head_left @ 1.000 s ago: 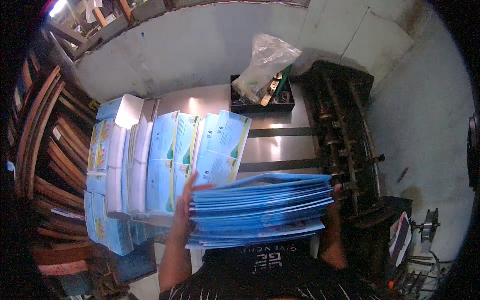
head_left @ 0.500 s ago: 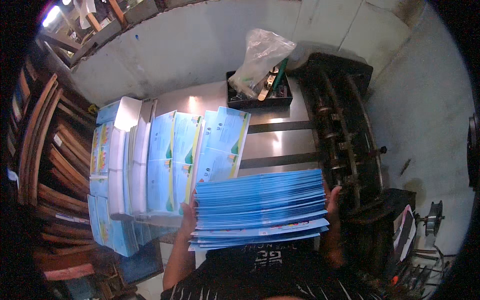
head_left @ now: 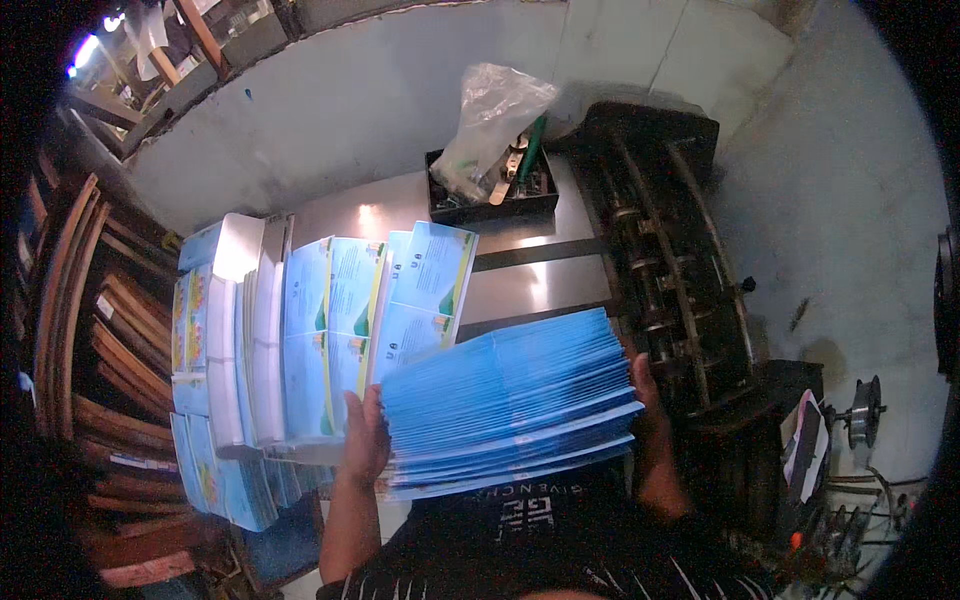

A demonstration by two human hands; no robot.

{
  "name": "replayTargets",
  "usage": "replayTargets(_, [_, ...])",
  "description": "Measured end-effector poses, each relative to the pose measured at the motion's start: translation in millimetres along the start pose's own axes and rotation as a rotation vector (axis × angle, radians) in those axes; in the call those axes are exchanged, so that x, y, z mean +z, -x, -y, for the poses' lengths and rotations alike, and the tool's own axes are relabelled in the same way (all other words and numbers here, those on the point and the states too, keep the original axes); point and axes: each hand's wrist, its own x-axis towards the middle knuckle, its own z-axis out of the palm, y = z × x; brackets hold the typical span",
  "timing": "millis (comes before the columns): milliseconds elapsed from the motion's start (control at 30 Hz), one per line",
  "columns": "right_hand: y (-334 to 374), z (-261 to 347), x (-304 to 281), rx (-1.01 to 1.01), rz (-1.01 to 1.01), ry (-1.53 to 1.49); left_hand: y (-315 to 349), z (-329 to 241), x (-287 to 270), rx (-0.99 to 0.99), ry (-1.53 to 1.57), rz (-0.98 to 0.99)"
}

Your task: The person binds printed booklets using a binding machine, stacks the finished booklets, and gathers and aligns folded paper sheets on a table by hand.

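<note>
Between my two hands a thick stack of blue printed sheets (head_left: 510,400) is held up in front of my chest. Its many edges show as fanned, stepped layers, and the stack tilts up toward the right. My left hand (head_left: 366,432) grips the left end with its fingers and thumb. At the right end my right hand (head_left: 645,395) presses on the stack's side, its fingers partly hidden behind the paper. Just beyond lie more light-blue printed sheets (head_left: 425,280), spread in overlapping rows on the metal table (head_left: 330,212).
Bundled stacks of sheets (head_left: 228,340) stand at the table's left. A black tray (head_left: 490,212) with tools and a clear plastic bag (head_left: 500,115) sits at the back. Dark machine rollers (head_left: 660,270) flank the right; wooden boards (head_left: 75,310) fill the far left.
The stack has tilted, its right side rising, and its edges have fanned out more. My left hand shows more fully around its end. The whole view has shifted slightly.
</note>
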Motion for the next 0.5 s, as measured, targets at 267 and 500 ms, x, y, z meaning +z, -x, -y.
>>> replayTargets(267, [46.4,153.3,183.0,-0.423,-0.114,1.745,-10.5,-2.1,23.2,0.102,-0.185,-0.094])
replayTargets(500, [17.2,157.7,258.3,-0.209,0.403,1.859,-5.6,15.0,-2.5,0.129,-0.189,0.042])
